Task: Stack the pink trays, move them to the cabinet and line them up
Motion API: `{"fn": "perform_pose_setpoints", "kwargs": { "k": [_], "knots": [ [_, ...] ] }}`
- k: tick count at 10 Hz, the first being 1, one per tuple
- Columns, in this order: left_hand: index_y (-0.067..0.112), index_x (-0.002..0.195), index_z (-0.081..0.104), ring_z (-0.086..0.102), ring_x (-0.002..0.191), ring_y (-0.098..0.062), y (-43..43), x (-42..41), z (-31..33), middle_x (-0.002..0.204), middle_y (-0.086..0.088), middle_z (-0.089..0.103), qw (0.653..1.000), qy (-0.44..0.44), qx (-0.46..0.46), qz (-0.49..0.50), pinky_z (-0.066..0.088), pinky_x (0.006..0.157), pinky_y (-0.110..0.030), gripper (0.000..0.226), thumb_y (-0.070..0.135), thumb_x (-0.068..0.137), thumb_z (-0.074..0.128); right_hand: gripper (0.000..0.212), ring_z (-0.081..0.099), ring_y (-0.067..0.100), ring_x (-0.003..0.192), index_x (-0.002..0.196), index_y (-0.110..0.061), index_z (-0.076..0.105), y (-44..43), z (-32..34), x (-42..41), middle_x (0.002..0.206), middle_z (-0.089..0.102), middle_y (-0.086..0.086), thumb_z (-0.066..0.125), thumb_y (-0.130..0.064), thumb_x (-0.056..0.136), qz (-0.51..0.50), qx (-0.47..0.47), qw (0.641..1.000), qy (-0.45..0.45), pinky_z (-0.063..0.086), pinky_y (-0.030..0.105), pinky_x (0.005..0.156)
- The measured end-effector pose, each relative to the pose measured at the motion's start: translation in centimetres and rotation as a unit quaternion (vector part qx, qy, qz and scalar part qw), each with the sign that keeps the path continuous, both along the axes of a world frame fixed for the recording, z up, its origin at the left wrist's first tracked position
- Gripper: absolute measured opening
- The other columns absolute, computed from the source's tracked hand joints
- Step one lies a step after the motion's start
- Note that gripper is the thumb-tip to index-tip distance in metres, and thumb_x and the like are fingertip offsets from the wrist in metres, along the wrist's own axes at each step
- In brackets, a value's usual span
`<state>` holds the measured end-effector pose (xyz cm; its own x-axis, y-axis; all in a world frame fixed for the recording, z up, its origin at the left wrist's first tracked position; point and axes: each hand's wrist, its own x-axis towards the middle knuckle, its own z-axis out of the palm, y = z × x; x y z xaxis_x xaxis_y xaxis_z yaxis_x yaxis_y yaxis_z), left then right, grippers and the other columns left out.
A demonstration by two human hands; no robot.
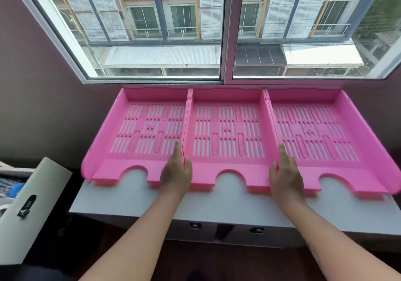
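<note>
A: Where are the trays sitting?

B: Left tray (138,133), middle tray (227,133) and right tray (321,135) are lying side by side, walls touching, on the cabinet (217,207) under the window (225,29).

A: And the hands?

B: The left hand (176,170) is lying flat and open along the middle tray's left wall; the right hand (286,172) is pressing open-palmed on its right wall. Neither is gripping anything.

A: Which step?

B: Lining up, probably nearly finished. Next, I'd judge, they're needing small nudges to even the front edges.
</note>
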<state>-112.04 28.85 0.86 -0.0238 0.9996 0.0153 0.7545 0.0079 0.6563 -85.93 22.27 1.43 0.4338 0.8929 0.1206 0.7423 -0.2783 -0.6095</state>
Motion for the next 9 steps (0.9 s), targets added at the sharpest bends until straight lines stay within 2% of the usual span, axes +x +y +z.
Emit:
{"fn": "perform_pose_setpoints", "kwargs": {
  "k": [1, 2, 3, 4, 5, 6, 7, 8, 9],
  "knots": [
    [0.023, 0.155, 0.009, 0.065, 0.099, -0.037, -0.1, -0.3, 0.4, 0.138, -0.018, 0.054, 1.000, 0.011, -0.015, -0.016, 0.049, 0.054, -0.021, 0.064, 0.033, 0.100, 0.040, 0.065, 0.056, 0.014, 0.060, 0.157, -0.013, 0.018, 0.2, 0.4, 0.5, 0.128, 0.056, 0.019, 0.047, -0.010, 0.099, 0.015, -0.049, 0.999, -0.017, 0.038, 0.017, 0.046],
    [0.016, 0.153, 0.019, 0.049, 0.129, -0.031, -1.4, -1.7, 1.2, 0.144, -0.014, 0.050, 0.995, 0.083, 0.024, -0.040, 0.048, 0.094, -0.044, 0.079, 0.059, 0.092, 0.045, 0.081, 0.054, 0.030, 0.127, 0.157, -0.014, 0.013, -0.6, 1.2, 1.6, 0.155, 0.038, 0.012, 0.055, -0.043, 0.095, 0.073, -0.087, 0.992, -0.060, 0.051, 0.039, 0.095],
    [0.014, 0.151, 0.023, 0.040, 0.136, -0.031, -3.4, -4.4, 1.2, 0.149, -0.012, 0.044, 0.983, 0.173, 0.041, -0.036, 0.039, 0.105, -0.051, 0.105, 0.083, 0.076, 0.043, 0.108, 0.033, 0.026, 0.145, 0.156, -0.012, 0.015, -2.4, 1.6, 3.8, 0.160, 0.030, 0.007, 0.049, -0.079, 0.078, 0.100, -0.089, 0.984, -0.119, 0.030, 0.046, 0.114],
    [0.011, 0.151, 0.020, 0.029, 0.142, -0.033, -5.1, -7.3, 0.1, 0.154, -0.015, 0.036, 0.982, 0.186, 0.010, 0.014, 0.034, 0.108, -0.052, 0.115, 0.085, 0.068, 0.049, 0.124, 0.023, 0.026, 0.149, 0.157, -0.013, 0.008, -5.2, 0.9, 6.2, 0.164, 0.020, 0.008, 0.044, -0.089, 0.066, 0.058, -0.123, 0.983, -0.125, 0.023, 0.044, 0.117],
    [0.006, 0.148, 0.029, 0.025, 0.142, -0.033, -6.1, -9.1, -1.0, 0.152, -0.017, 0.037, 0.983, 0.180, -0.012, 0.040, 0.029, 0.113, -0.051, 0.107, 0.076, 0.071, 0.053, 0.125, 0.024, 0.029, 0.149, 0.156, -0.010, 0.013, -7.1, 0.0, 7.8, 0.163, 0.022, 0.012, 0.041, -0.090, 0.063, 0.009, -0.162, 0.980, -0.111, 0.026, 0.046, 0.117],
    [0.008, 0.149, 0.032, 0.021, 0.145, -0.032, -6.3, -9.4, -1.7, 0.155, -0.015, 0.034, 0.979, 0.201, -0.016, 0.038, 0.023, 0.117, -0.048, 0.094, 0.067, 0.080, 0.056, 0.112, 0.035, 0.032, 0.142, 0.147, -0.005, 0.033, -7.9, -0.8, 8.5, 0.153, 0.039, 0.016, 0.035, -0.085, 0.069, -0.011, -0.163, 0.978, -0.133, 0.033, 0.047, 0.115],
    [0.011, 0.153, 0.021, 0.014, 0.148, -0.028, -6.4, -8.9, -1.9, 0.161, -0.011, 0.023, 0.975, 0.215, -0.031, 0.047, 0.017, 0.118, -0.045, 0.093, 0.067, 0.084, 0.048, 0.106, 0.025, 0.031, 0.147, 0.151, -0.005, 0.028, -8.0, -1.4, 8.2, 0.158, 0.033, 0.017, 0.027, -0.080, 0.076, -0.017, -0.186, 0.972, -0.143, 0.023, 0.046, 0.120],
    [0.014, 0.155, 0.013, 0.009, 0.149, -0.024, -6.5, -9.0, -2.4, 0.163, -0.006, 0.015, 0.972, 0.227, -0.033, 0.050, 0.013, 0.119, -0.042, 0.095, 0.072, 0.084, 0.037, 0.106, 0.017, 0.028, 0.150, 0.154, -0.006, 0.021, -8.1, -1.7, 8.3, 0.162, 0.024, 0.015, 0.033, -0.079, 0.078, -0.004, -0.200, 0.971, -0.129, 0.016, 0.044, 0.123],
    [0.013, 0.155, 0.012, 0.008, 0.149, -0.024, -6.3, -8.9, -2.5, 0.163, -0.006, 0.014, 0.968, 0.243, -0.034, 0.055, 0.013, 0.119, -0.043, 0.095, 0.073, 0.084, 0.033, 0.099, 0.026, 0.030, 0.147, 0.148, -0.003, 0.037, -7.9, 0.2, 8.1, 0.156, 0.034, 0.016, 0.045, -0.072, 0.077, -0.023, -0.150, 0.988, -0.043, 0.020, 0.049, 0.121]
  ]
}}
